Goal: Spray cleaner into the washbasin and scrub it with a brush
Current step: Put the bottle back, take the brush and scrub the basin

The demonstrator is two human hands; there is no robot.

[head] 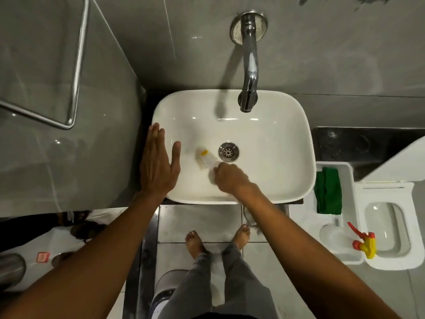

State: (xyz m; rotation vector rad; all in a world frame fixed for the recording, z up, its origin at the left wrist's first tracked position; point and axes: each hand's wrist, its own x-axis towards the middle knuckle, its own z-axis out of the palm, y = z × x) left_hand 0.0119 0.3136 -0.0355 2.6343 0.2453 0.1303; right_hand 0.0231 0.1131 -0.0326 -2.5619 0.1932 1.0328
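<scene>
A grey-tiled bathroom seen from above, with a white rounded-rectangular washbasin [232, 146] set on a dark worktop [345, 143] against the back wall. Inside the bowl, just left of the metal drain [228, 151], lies the head of a white brush [205, 160] with a yellow patch on its back, bristles pressed against the basin floor. The right hand [226, 178] grips the brush handle from the near side, its fingers [217, 171] curled closed around it so the handle is mostly hidden. The basin floor around the brush looks hazy and slightly smeared. The left hand [158, 164] rests flat on the basin's left rim, fingers straight and together, thumb spread over the inner slope, holding nothing. A chrome tap [249, 70] comes out of the wall and ends over the back part of the bowl, well apart from the brush. To the right of the basin a green cloth [327, 192] lies on a white toilet cistern [333, 171], and a red-and-yellow spray nozzle [364, 244] sits by the toilet seat [388, 229]. At left a chrome towel rail [76, 72] hangs on the wall. Below the basin, the person's bare feet [217, 238] stand on pale floor tiles.
</scene>
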